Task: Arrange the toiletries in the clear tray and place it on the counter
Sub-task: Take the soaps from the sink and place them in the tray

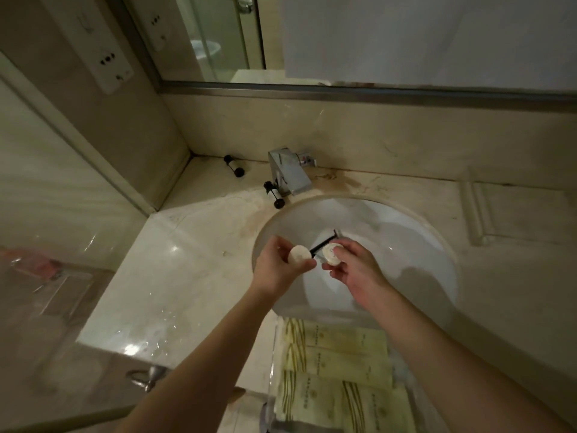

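Note:
My left hand point(278, 267) holds a round cream soap point(299, 254) above the white sink basin point(406, 245). In my right hand point(352, 267) is a second round wrapped soap point(331, 253), and a thin black razor-like stick point(323, 243) juts out between the two hands. The clear tray point(276, 370) lies at the counter's front edge below my arms, with several pale yellow toiletry packets point(337, 357) laid flat in it. Two small bottles with black caps lie on the counter: one point(234, 165) in the back corner, one point(273, 194) beside the tap.
A chrome tap point(288, 171) stands behind the basin. The beige marble counter point(175, 276) stretches left, wet and shiny. A mirror point(374, 39) spans the back wall, a socket panel point(106, 54) is on the left wall, and a metal handle point(146, 378) sticks out below the counter.

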The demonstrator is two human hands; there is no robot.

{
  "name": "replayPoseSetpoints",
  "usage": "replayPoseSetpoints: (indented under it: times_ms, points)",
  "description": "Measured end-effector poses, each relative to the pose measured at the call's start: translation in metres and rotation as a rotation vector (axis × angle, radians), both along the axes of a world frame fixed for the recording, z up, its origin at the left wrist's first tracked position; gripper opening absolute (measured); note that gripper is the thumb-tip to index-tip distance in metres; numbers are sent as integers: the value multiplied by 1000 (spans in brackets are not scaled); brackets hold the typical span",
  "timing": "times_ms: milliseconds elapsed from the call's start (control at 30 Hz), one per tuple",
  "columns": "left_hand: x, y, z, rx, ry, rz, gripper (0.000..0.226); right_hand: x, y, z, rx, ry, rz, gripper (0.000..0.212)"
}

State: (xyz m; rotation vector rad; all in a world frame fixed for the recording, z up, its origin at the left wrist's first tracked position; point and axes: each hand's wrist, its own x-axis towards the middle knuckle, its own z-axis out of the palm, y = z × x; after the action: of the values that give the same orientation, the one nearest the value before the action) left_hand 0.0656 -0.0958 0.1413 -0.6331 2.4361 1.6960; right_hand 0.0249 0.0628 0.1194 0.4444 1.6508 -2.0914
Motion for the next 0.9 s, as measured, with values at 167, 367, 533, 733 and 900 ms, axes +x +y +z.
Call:
replayPoseSetpoints:
  times_ms: [167,367,533,733,900]
  points:
    - [25,9,8,115,22,-1,35,28,4,15,-53,-43,-52,13]
    - [45,25,18,516,-43,-15,18,55,18,29,-102,-25,-71,11]
    - [54,37,20,765,-128,-36,29,72,35,35,-104,-29,-117,11]
    - [61,57,24,739,-186,-172,31,81,54,46,-84,12,-92,10]
    - [61,68,36,855,-196,-154,25,85,75,57,-29,84,-86,13]
